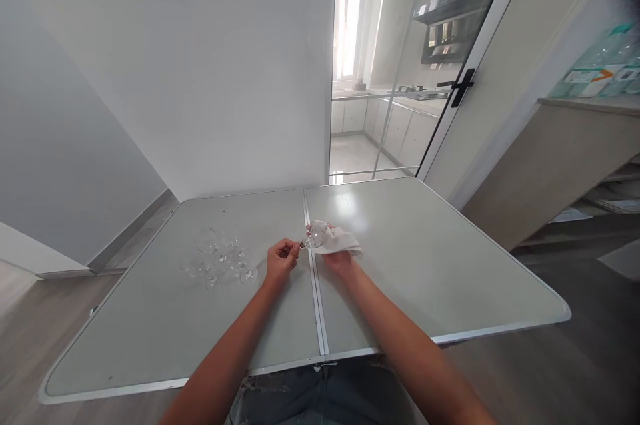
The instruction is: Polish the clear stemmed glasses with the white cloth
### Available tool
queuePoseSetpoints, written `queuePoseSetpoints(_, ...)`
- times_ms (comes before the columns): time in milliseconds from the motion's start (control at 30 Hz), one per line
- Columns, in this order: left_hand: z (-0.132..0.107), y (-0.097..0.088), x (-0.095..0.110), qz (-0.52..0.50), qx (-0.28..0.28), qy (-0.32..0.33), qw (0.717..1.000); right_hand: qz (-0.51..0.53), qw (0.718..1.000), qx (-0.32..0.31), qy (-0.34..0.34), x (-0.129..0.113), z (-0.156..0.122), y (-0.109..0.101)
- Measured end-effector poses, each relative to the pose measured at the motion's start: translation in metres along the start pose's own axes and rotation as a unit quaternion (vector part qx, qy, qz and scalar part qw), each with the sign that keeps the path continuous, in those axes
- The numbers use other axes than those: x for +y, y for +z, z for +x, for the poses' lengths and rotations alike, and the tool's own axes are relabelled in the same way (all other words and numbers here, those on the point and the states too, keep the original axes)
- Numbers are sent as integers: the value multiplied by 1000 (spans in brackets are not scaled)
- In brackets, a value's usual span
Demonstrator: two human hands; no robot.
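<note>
One clear stemmed glass (316,234) is up off the bench (400,278), held over the centre seam, its bowl against a white cloth (344,241). The left hand (283,257) is closed in a pinch at the stem or foot end — which of the two is too small to tell. The right hand (340,261) is curled up from below around the cloth, gripping it, with the bowl seemingly cupped through the fabric.

The work in hand looks like wiping, and this glass seems partway through it. At nine o'clock from the hands sits a cluster of glasses (217,259); whether these are finished or waiting, nothing visible settles, so overall progress stays uncertain.

Much is hard to make out: the clustered glasses overlap and are nearly transparent, so neither their number nor which way up they stand is clear. The cloth hides most of the right hand's fingers, and both forearms run out of view at the bottom — toward seven and five o'clock.
</note>
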State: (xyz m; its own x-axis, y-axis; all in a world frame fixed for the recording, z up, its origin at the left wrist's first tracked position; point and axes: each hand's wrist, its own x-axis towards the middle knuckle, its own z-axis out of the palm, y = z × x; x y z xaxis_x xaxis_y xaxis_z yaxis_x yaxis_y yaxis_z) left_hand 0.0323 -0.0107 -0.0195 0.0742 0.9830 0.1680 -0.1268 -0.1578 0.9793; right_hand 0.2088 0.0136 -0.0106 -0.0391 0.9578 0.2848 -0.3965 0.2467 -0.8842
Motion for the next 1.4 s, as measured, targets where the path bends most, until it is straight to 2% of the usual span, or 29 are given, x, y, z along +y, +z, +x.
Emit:
queuePoseSetpoints(100, -1, 0, 0, -30, 1, -3, 1000, 8, 983, 182, 16, 7, 2, -8)
queuePoseSetpoints(133, -1, 0, 0, -33, -1, -1, 999, 13, 975, 220, 19, 8, 2, -9)
queuePoseSetpoints(200, -1, 1, 0, -37, -7, 3, 999, 34, 968, 246, 26, 8, 0, -7)
queuePoseSetpoints(267, -1, 2, 0, -38, -14, 3, 999, 65, 974, 211, 50, 3, -3, 0)
queuePoseSetpoints(367, 0, 3, 0, -34, -5, 6, 999, 114, 988, 52, 95, -6, -8, 16)
queuePoseSetpoints(433, 1, 2, 0, -31, 10, 11, 999, 139, 983, -24, 115, -9, -10, 26)
queuePoseSetpoints(567, 1, 2, 3, -36, 35, 19, 999, 158, 979, -19, 130, -4, -11, 29)
queuePoseSetpoints(667, 0, 4, 5, -32, 34, 24, 999, 185, 975, 53, 113, 1, -11, 20)
queuePoseSetpoints(733, -2, 6, 5, -39, 10, 6, 999, 197, 971, 106, 85, 0, -11, 15)
queuePoseSetpoints(767, -2, 7, 5, -48, -6, -6, 999, 200, 971, 110, 78, -1, -10, 13)
queuePoseSetpoints(833, -2, 7, 6, -73, -31, -24, 997, 201, 973, 67, 94, -3, -8, 14)
queuePoseSetpoints(900, -1, 7, 7, -99, -31, -25, 994, 195, 971, 2, 137, -4, -7, 17)
queuePoseSetpoints(967, 0, 6, 9, -123, -19, -28, 992, 185, 971, -13, 154, -4, -7, 20)
queuePoseSetpoints(1067, 0, 5, 11, -146, -42, -75, 986, 150, 983, 48, 96, -11, -8, 19)
queuePoseSetpoints(1133, 0, 6, 13, -151, -74, -109, 980, 111, 991, 59, 47, -22, -9, 13)
queuePoseSetpoints(1267, -2, 8, 17, -142, -105, -135, 975, -45, 997, -48, -27, -49, -11, -2)
queuePoseSetpoints(1400, -3, 8, 19, -131, -107, -129, 977, -211, 956, -133, -152, -57, -15, -10)
